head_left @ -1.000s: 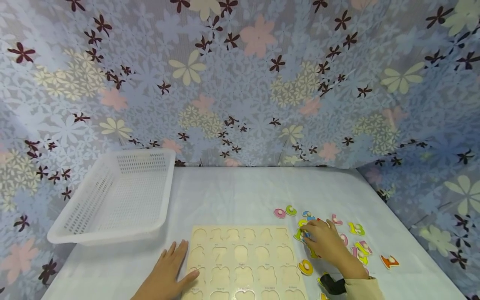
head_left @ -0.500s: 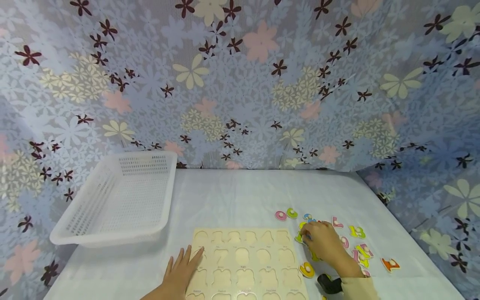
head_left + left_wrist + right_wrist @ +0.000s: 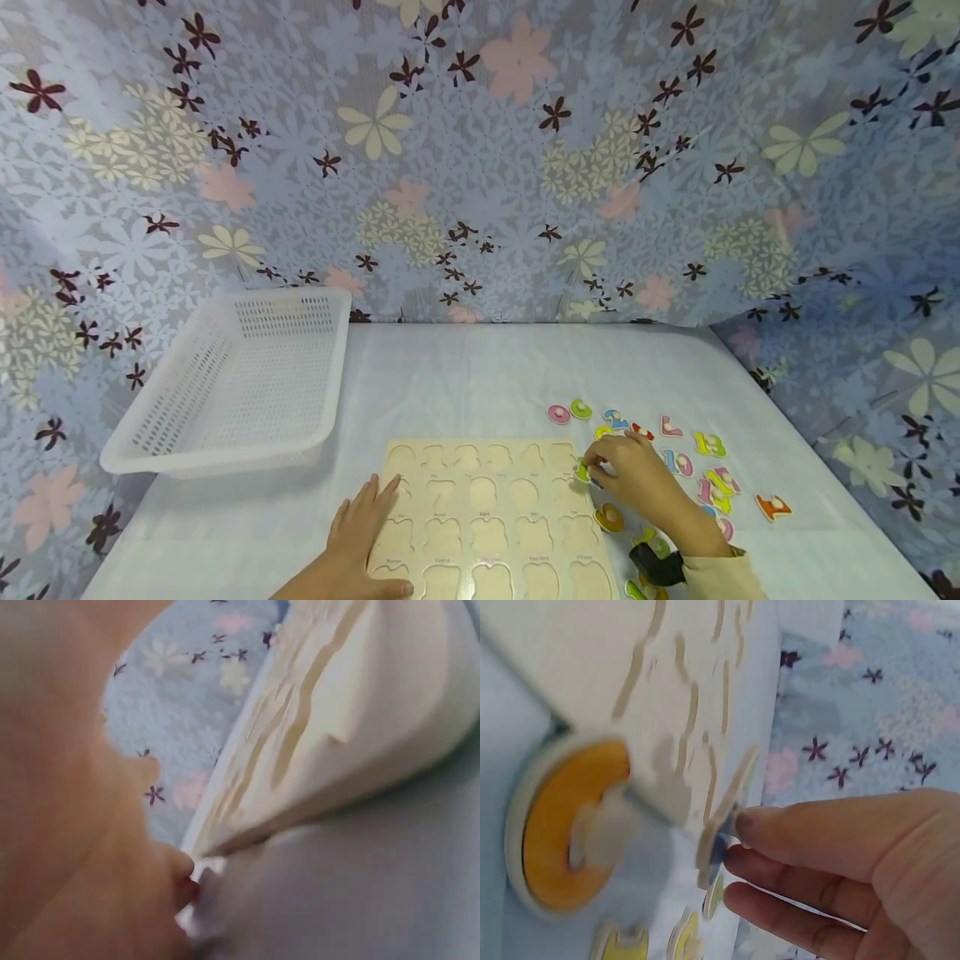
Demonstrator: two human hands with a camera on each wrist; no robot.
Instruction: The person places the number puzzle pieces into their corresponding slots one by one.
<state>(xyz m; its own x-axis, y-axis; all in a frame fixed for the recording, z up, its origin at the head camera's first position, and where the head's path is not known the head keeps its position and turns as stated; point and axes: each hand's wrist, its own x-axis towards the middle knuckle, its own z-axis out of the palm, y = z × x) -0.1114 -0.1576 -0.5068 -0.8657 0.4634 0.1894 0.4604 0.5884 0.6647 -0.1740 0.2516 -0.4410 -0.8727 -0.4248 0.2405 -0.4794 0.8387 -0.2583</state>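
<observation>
My right hand (image 3: 633,475) pinches a wooden number puzzle piece (image 3: 582,471) by its knob, at the right edge of the board. In the right wrist view this puzzle piece (image 3: 724,821) is tilted nearly edge-on, with a blue part at the fingertips (image 3: 754,823). The wooden number board (image 3: 480,444), with rows of shaped recesses, lies flat on the table. My left hand (image 3: 356,533) rests with spread, straight fingers on the board's left edge; it looms large and blurred in the left wrist view. An orange-yellow curved piece (image 3: 562,847) lies beside the board.
Several coloured number pieces lie scattered right of the board, among them a pink seven (image 3: 671,427), a green-yellow thirteen (image 3: 709,444) and an orange one (image 3: 772,507). A white plastic basket (image 3: 337,367) stands at the back left. A floral curtain (image 3: 480,167) borders the table (image 3: 450,375).
My right hand has lifted the piece from the pile and moved it left to the board's edge. My left hand has shifted along the board's left side, its fingers spread.
</observation>
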